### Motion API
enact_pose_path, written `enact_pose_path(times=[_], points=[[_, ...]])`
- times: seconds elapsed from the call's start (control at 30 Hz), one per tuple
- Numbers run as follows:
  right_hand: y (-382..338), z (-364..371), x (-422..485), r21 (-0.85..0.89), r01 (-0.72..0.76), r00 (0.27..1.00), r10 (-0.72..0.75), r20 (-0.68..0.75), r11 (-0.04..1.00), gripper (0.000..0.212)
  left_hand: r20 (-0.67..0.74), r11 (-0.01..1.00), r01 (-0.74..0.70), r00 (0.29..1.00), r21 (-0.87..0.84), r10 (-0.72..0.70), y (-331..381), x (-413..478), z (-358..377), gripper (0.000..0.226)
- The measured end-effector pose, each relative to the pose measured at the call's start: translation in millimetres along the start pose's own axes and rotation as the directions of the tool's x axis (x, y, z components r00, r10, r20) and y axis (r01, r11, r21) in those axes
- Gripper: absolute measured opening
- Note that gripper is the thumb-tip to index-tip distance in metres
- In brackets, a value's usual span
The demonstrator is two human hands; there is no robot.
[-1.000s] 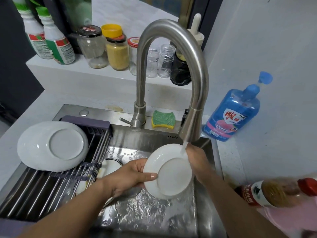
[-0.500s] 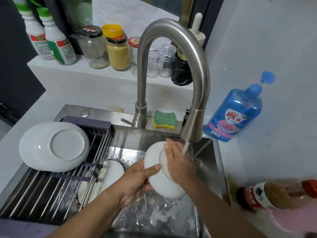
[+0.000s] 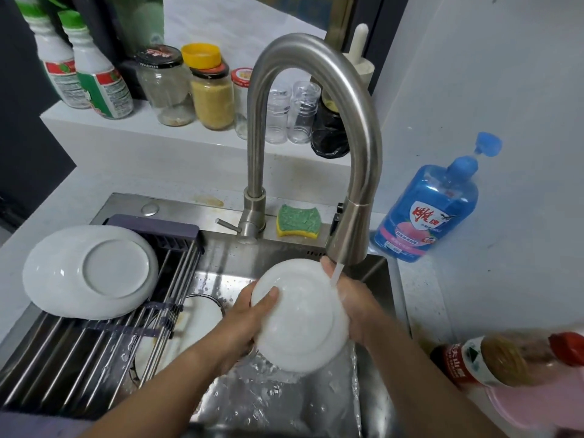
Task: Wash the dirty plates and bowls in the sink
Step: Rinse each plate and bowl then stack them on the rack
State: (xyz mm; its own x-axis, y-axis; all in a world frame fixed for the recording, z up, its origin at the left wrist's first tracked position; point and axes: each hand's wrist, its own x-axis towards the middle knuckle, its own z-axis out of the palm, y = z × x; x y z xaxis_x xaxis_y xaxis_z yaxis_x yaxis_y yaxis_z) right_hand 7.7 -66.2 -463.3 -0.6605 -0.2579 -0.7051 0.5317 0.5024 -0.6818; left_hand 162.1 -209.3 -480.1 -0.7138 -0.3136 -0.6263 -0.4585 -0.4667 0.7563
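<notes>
Over the wet sink, a small white plate was held tilted, glossy and dripping, with a faint ring around its centre. The left hand gripped its left rim, thumb on the face. The right hand clasped the right rim, having slid off the face it covered half a second earlier. Water from the faucet ran onto that hand.

A plate is held over the sink, under the tap. From it, a rack is laid across the sink at 9 o'clock, bearing a second plate; a dish lies beneath the rack. A sponge is set at 12 o'clock, beside the tap base. Jars are lined up on a shelf behind the tap. On the counter, soap is placed at 2 o'clock and a bottle at 4 o'clock.
</notes>
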Motion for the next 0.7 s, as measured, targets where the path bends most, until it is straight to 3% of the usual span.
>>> enact_pose_path(times=[0.1, 0.2, 0.3, 0.43, 0.5, 0.6, 0.67, 0.7], points=[[-4.2, 8.0, -13.4, -0.042, 0.104, 0.994, -0.105, -0.023, 0.994, 0.059, -0.153, 0.955, -0.160, 0.967, 0.251, 0.202, -4.1, 12.6, 22.0, 0.085], [-5.7, 19.2, -27.2, -0.042, 0.230, 0.966, -0.234, -0.108, 0.972, 0.053, -0.094, 0.772, -0.332, 0.889, 0.542, 0.448, 6.5, 20.4, 51.7, 0.077], [-6.9, 22.8, -28.1, -0.053, 0.239, 0.949, -0.245, -0.200, 0.970, 0.044, -0.025, 0.670, -0.376, 0.861, 0.640, 0.508, 18.3, 35.9, 75.8, 0.079], [-5.8, 11.0, -21.1, 0.111, 0.214, 0.953, -0.182, -0.244, 0.971, 0.033, -0.042, 0.623, -0.367, 0.841, 0.691, 0.540, 21.5, 54.5, 75.5, 0.067], [-2.4, 7.3, -20.8, 0.202, 0.196, 0.959, -0.145, -0.245, 0.960, 0.032, -0.071, 0.665, -0.343, 0.856, 0.663, 0.512, 18.2, 58.2, 68.1, 0.067], [1.9, 4.1, -19.3, 0.332, 0.177, 0.958, -0.085, -0.274, 0.926, 0.040, -0.211, 0.819, -0.225, 0.899, 0.529, 0.383, 7.4, 56.3, 52.7, 0.081], [3.5, 3.1, -16.0, 0.432, 0.150, 0.960, -0.026, -0.280, 0.889, 0.045, -0.294, 0.948, -0.092, 0.937, 0.305, 0.186, -0.8, 44.9, 46.4, 0.082], [6.0, 3.9, -13.2, 0.473, 0.139, 0.959, 0.000, -0.282, 0.870, 0.047, -0.292, 0.994, -0.024, 0.955, 0.107, 0.055, -5.8, 37.5, 46.5, 0.079]])
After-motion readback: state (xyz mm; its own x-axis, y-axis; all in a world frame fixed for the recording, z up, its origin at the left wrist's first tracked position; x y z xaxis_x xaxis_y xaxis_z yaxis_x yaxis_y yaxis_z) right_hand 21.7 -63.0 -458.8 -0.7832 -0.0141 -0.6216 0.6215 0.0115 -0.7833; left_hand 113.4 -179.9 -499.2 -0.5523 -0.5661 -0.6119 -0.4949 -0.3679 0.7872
